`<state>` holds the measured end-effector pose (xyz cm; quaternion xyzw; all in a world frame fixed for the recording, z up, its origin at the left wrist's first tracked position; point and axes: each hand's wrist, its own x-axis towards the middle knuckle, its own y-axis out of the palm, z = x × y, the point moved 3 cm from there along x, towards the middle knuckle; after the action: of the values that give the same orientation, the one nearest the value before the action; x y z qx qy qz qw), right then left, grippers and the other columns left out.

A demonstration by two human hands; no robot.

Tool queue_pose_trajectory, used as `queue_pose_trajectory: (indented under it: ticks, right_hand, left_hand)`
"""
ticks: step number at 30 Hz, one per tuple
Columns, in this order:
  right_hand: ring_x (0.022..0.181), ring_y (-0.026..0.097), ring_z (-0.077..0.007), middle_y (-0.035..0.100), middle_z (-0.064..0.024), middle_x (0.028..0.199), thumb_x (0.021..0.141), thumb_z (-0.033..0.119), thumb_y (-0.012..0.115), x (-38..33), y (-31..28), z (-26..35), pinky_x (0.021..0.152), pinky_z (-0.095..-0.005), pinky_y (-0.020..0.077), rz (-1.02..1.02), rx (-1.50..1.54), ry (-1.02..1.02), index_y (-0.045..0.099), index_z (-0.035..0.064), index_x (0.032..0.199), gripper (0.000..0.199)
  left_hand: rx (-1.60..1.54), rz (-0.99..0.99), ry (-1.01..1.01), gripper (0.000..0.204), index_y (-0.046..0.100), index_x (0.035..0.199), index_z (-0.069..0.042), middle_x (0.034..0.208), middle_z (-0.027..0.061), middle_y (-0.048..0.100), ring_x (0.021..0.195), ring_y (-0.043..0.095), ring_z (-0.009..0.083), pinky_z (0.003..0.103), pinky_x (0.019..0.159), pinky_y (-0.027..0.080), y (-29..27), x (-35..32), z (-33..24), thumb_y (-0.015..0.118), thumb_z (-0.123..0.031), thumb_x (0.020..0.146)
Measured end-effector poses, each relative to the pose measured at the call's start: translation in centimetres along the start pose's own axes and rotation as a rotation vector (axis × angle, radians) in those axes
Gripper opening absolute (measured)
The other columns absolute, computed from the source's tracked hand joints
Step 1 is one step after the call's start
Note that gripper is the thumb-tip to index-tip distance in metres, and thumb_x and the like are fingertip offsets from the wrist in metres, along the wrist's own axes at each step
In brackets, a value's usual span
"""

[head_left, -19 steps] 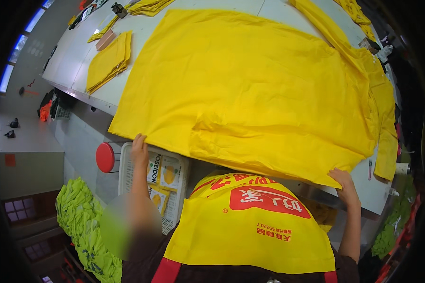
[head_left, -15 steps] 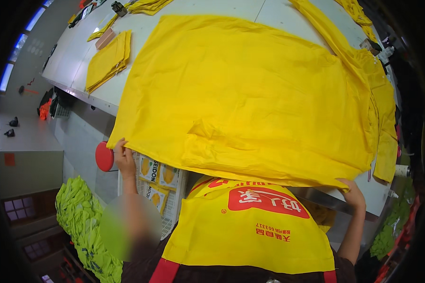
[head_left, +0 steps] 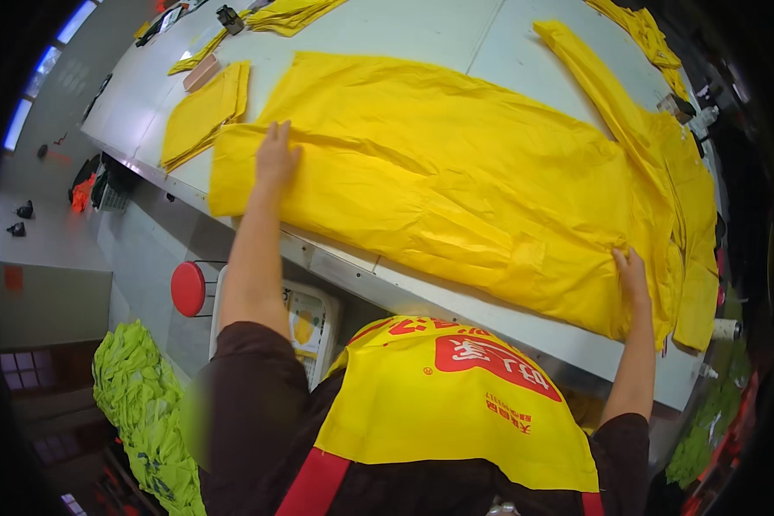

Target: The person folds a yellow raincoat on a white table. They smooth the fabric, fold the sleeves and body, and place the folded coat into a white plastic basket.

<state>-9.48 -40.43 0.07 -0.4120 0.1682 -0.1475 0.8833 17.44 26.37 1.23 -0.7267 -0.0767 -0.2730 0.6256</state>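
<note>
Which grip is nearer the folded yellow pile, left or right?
Left. Your left grip is on the large yellow cloth, just right of the folded yellow pile; your right grip is far across that cloth.

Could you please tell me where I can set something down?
The white table has its widest bare patch beyond the partly folded yellow cloth, left of the long yellow fabric strip. A slim band lies along the near edge. The right end, beside the right hand, is crowded with rumpled yellow fabric.
</note>
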Motion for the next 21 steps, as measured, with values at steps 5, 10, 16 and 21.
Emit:
queue_pose_trajectory:
  ticks: [5,10,16,21]
  right_hand:
    - [0.097,0.056,-0.0365,0.060,-0.0211,0.105,0.089,0.032,0.052,0.1,2.5,-2.0,0.083,-0.0409,0.0436,-0.210,-0.565,0.043,0.052,-0.0002,0.117,0.043]
    - [0.114,0.047,-0.0321,0.052,-0.0177,0.123,0.090,0.036,0.051,-6.8,0.7,-5.0,0.091,-0.0436,0.0380,-0.502,-0.868,0.095,0.046,0.0035,0.127,0.049]
    - [0.095,0.055,-0.0381,0.060,-0.0221,0.102,0.092,0.036,0.045,-9.3,0.0,-14.0,0.081,-0.0448,0.0417,-0.413,-0.709,0.253,0.057,0.0001,0.106,0.040]
    - [0.078,0.053,-0.0431,0.058,-0.0242,0.082,0.093,0.034,0.045,-6.9,-2.0,-15.4,0.067,-0.0476,0.0421,-0.284,-0.613,0.182,0.053,0.0004,0.079,0.038]
  left_hand:
    - [0.018,0.013,-0.310,0.054,0.044,0.127,-0.005,0.129,0.0178,0.046,0.121,0.041,0.0324,0.041,0.100,0.033,2.7,-4.3,1.8,0.063,-0.021,0.079]
    - [-0.042,-0.318,-1.004,0.057,0.043,0.125,0.006,0.119,0.0247,0.052,0.109,0.052,0.0362,0.041,0.096,0.038,0.7,-12.2,11.2,0.064,-0.023,0.080]
    - [-1.155,-0.276,-1.599,0.057,0.048,0.117,-0.001,0.102,0.0147,0.060,0.086,0.062,0.0287,0.040,0.066,0.052,4.7,-13.6,15.5,0.057,-0.047,0.085]
    - [-1.165,-0.152,-1.457,0.067,0.048,0.120,-0.006,0.104,0.0128,0.060,0.083,0.063,0.0290,0.040,0.063,0.053,5.8,-10.7,16.5,0.062,-0.056,0.077]
